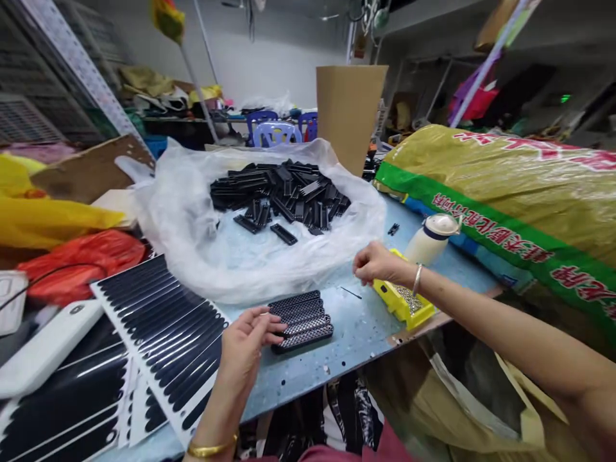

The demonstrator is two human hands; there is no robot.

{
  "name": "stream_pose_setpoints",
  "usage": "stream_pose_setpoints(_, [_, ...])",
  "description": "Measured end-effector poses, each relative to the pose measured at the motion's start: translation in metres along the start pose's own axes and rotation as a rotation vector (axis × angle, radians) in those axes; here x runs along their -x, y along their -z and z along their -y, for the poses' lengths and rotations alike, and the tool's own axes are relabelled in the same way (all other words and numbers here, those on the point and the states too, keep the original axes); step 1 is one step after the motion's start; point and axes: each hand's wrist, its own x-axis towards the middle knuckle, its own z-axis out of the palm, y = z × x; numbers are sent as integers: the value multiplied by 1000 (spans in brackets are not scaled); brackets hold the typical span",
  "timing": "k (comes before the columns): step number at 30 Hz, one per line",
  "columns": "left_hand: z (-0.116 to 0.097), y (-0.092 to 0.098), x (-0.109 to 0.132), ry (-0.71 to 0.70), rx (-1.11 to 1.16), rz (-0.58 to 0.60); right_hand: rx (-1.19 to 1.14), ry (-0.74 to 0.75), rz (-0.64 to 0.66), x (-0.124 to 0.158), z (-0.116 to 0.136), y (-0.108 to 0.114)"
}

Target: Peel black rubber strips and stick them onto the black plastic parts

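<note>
My left hand (pixel 250 330) reaches in from the bottom, its fingers stretched out and the tips touching the left side of a row of black strips (pixel 305 314). The strips lie side by side and carry a pale crisscross pattern. My right hand (pixel 380 264) is closed in a pinch by the upper left end of a yellow tray (pixel 411 317); whatever its fingertips hold, if anything, is too small to make out. Small shiny metal pieces (pixel 404 296) fill the tray. Between the hands a thin dark stick-like tool (pixel 351 292) lies on the blue tabletop (pixel 356 333).
Behind the strips, an open white plastic bag (pixel 183 237) holds a heap of black plastic pieces (pixel 283 186). Sheets of long black strips (pixel 168 333) cover the left side. A cream bottle (pixel 430 240) stands beyond the tray. A large yellow-green sack (pixel 505 186) bounds the right.
</note>
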Motion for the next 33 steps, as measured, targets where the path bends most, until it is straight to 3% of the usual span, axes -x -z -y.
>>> stream_pose_setpoints(4, [11,23,-4,-43,-198,-15,179,65,246,-12,26,-85])
stream_pose_setpoints(6, [18,27,-3,-80,-309,-6,386,232,205,-14,29,-117])
stream_pose_setpoints(9, [26,29,-3,-202,-460,1,643,452,142,-13,25,-141])
stream_pose_setpoints(12, [32,29,-6,-308,-586,34,687,471,165,-13,19,-143])
stream_pose_setpoints(15, [35,28,-10,-336,-669,77,585,405,134,-14,14,-136])
stream_pose_setpoints(20, [29,22,-14,-394,-825,123,469,377,77,-16,5,-121])
stream_pose_setpoints(25, [22,7,-17,-540,-992,242,526,362,-9,-18,-5,-114])
stream_pose_setpoints(29, [15,-7,-19,-472,-1231,352,609,431,94,-18,-3,-117])
stream_pose_setpoints(33, [10,-15,-19,-397,-1354,384,689,483,166,-19,-2,-124])
